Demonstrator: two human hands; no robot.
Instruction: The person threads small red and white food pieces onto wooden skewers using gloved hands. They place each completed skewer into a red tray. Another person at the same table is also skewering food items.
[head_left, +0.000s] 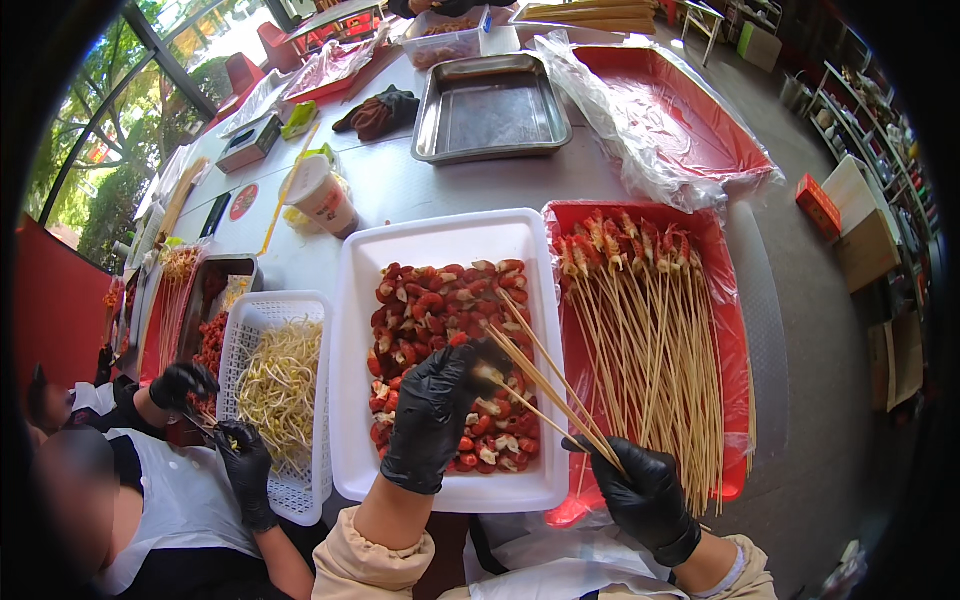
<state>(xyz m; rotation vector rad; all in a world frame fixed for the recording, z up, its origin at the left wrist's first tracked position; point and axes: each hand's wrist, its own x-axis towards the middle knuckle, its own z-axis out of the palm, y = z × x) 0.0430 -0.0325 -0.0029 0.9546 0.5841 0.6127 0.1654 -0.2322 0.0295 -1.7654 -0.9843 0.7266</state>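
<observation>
Over a white plastic tub filled with red crayfish tails, my left hand in a black glove pinches a pale crayfish tail. My gloved right hand, by the tub's near right corner, grips several bamboo skewers that fan out towards the left hand. One skewer's tip meets the pinched tail; blur hides whether it has gone in. Right of the tub, a red-lined tray bears many finished skewers, crayfish ends at the far side and bare sticks towards me.
At left a co-worker's gloved hands work beside a white basket of bean sprouts. Beyond the tub stand a lidded paper cup, a steel pan and a red tray under plastic film. A dark cloth lies left of the pan.
</observation>
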